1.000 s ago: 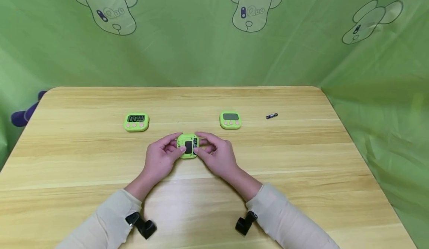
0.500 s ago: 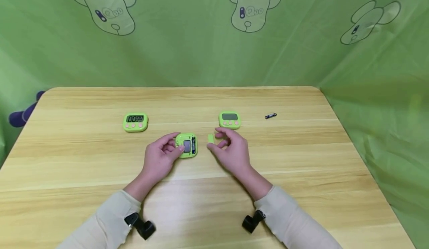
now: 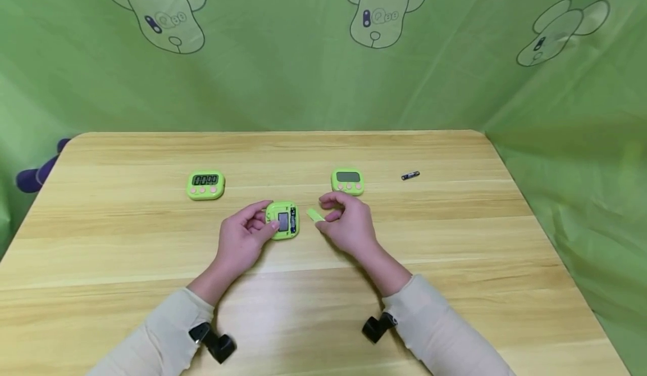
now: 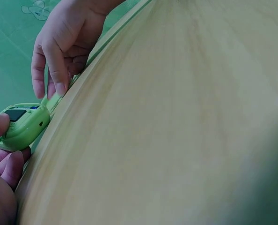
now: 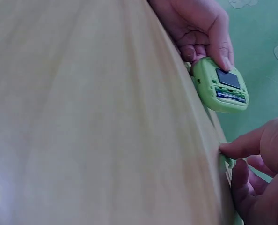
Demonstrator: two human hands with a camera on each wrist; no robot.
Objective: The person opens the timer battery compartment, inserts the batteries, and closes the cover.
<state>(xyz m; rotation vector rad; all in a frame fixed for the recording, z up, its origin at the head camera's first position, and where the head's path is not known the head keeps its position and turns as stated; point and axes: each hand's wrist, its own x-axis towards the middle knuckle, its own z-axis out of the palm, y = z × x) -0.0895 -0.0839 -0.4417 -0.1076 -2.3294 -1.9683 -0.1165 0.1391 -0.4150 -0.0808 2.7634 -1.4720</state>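
From the head camera, two hands in cream sleeves work near the middle of a light wooden table (image 3: 455, 241) backed by green cloth printed with cartoon animals. The left hand (image 3: 241, 241) holds a small green timer (image 3: 283, 220) turned back-up, thumb and fingers curled around its left edge; its open compartment shows a battery inside. Just to its right, the right hand (image 3: 349, 225) pinches a small green battery cover (image 3: 315, 214) between thumb and forefinger, the cover lying close to the tabletop. Farther back sit a second timer (image 3: 205, 185) with lit digits on the left, a third timer (image 3: 347, 181) with a blank screen just beyond the right hand, and a loose battery (image 3: 410, 175) well to the right. The left wrist camera shows the timer (image 4: 23, 125) clamped between thumb and fingers at the lower left, the right hand (image 4: 66, 44) beyond it. The right wrist camera shows the timer (image 5: 221, 84) gripped by the left hand (image 5: 197, 26), while the right fingertips (image 5: 237, 147) press together on the cover at the table.
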